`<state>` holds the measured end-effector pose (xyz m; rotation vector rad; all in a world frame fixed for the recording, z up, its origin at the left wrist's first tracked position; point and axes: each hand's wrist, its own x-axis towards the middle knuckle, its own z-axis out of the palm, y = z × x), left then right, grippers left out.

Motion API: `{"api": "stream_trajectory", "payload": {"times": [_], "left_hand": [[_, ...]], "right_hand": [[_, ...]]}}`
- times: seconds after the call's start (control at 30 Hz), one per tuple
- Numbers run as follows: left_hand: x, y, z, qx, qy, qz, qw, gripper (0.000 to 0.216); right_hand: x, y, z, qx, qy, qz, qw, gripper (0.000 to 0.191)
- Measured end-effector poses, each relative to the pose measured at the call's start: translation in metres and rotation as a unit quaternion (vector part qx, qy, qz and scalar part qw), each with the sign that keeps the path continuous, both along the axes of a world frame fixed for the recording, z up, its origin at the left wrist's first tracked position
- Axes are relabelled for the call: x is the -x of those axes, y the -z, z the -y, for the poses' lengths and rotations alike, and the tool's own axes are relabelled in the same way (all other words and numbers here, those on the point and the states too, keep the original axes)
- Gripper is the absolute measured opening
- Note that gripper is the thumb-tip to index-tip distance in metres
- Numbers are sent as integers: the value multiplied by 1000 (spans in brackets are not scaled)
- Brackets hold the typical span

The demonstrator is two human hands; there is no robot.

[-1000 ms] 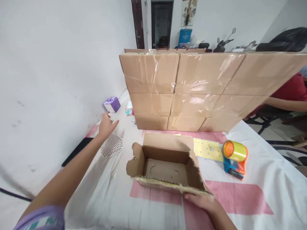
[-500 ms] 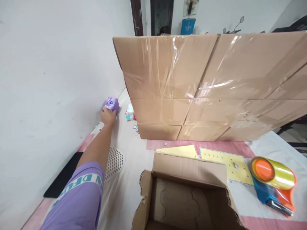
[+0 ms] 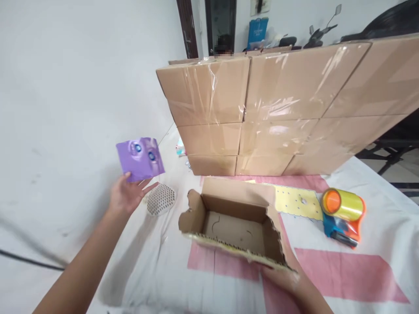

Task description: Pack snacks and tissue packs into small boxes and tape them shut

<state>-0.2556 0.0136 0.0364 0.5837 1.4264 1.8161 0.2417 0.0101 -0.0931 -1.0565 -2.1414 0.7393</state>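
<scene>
My left hand (image 3: 126, 198) holds a soft purple packet (image 3: 140, 160) with two round blue marks up near the wall. The thumb presses its lower edge, while the other fingers stretch out below. My right hand (image 3: 281, 277) grips the near right side of an open cardboard box (image 3: 235, 198) with torn edges, its fingers mostly hidden under the box. Only bare cardboard shows inside the box, which tilts slightly toward me.
Taped cartons (image 3: 278, 104) form a wall across the far side. A tape dispenser (image 3: 343, 216) with yellow tape lies right, beside a yellow dotted sheet (image 3: 297, 201). A white perforated piece (image 3: 161, 199) lies left on the cloth (image 3: 153, 266). Beyond the cartons, a person's head (image 3: 224, 46) shows.
My left hand has lifted the purple packet off the surface by the wall and brought it nearer. My right hand has come into view on the box. The camera view has shifted.
</scene>
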Motion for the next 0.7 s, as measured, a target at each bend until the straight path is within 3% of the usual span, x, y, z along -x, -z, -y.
{"api": "stream_trajectory", "payload": {"times": [0.07,0.17,0.27,0.37,0.5,0.57,0.7], "left_hand": [[-33,-9,19,29,44,-13,999,26],[-81,-24,32,59,93,-63,992,30],[-121,-44,41,42,134,-89,986,38],[-153,-67,54,-1,177,-105,979,38],[-190,-80,70,-70,190,-149,968,40],[-208,-75,76,-99,164,-200,961,42],[-234,-55,82,-141,108,-334,926,56]], "right_hand": [[1,-5,4,-14,17,6,1000,115],[5,-16,7,-30,3,27,999,117],[4,-33,10,-65,-28,4,997,115],[0,-66,15,-135,-28,-71,988,95],[14,-138,19,-171,6,-143,975,53],[35,-174,17,-135,-14,-163,977,65],[88,-221,7,-91,-85,-195,973,121]]}}
